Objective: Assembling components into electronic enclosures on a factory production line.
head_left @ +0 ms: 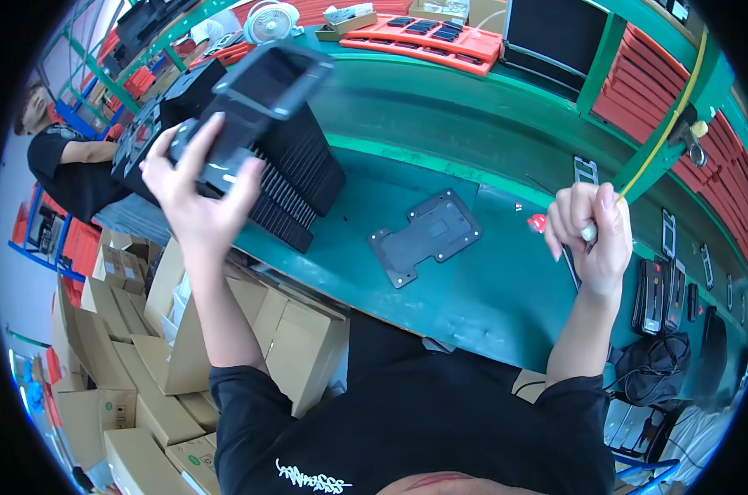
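My left hand [200,186] is raised at the left, its fingers wrapped round a black handheld device housing [262,95] with a rectangular window, blurred by motion. It hovers over a rack of stacked black slotted trays [299,169]. My right hand [592,231] is closed at the right above the bench, a small pale tip [589,233] poking out of the fist; the kind of thing is hidden. Between my hands a black stepped plate [430,238] with small holes round its rim lies flat on the green bench mat [497,305].
A yellow cord [667,136] comes down near my right hand from a green post. Phones or similar slabs [653,295] and a black cable bundle [654,367] lie at the right. Cardboard boxes [151,388] crowd the lower left. Another person [73,165] stands at the far left.
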Available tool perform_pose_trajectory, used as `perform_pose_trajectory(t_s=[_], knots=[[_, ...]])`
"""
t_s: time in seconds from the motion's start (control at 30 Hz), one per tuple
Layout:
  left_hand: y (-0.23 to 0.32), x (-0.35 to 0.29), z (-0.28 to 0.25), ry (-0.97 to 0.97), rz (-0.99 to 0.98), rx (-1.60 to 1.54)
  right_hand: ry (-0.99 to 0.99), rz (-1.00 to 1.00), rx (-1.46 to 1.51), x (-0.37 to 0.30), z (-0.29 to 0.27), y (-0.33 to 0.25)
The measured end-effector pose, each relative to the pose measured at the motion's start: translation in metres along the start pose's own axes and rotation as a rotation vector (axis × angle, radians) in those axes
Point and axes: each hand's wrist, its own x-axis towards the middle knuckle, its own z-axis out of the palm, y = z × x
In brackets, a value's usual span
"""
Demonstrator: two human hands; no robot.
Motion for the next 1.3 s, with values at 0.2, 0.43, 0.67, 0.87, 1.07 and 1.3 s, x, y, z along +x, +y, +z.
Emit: perform_pose_trajectory(t_s=[0.2, 0.43, 0.67, 0.87, 1.07, 1.3], knots=[[-0.066, -0.010, 0.005, -0.193, -0.317, -0.114, -0.078, -0.011, 0.233, 0.006, -0.010, 0.010], [0.002, -0.031, 0.022, 0.332, 0.117, -0.046, -0.020, 0.392, 0.612, 0.022, -0.083, 0.074], [0.080, -0.134, 0.078, -0.651, -0.103, -0.543, 0.340, 0.134, -1.078, -0.002, -0.088, 0.206], [0.080, -0.174, 0.093, -0.755, -0.151, -0.516, 0.529, 0.512, -1.842, 0.028, -0.133, 0.179], [0.080, -0.175, 0.088, -0.774, -0.182, -0.511, 0.506, 0.697, -1.795, 0.041, -0.182, 0.203], [0.078, -0.177, 0.087, -0.756, -0.188, -0.520, 0.367, 0.536, -1.759, 0.062, -0.191, 0.225]])
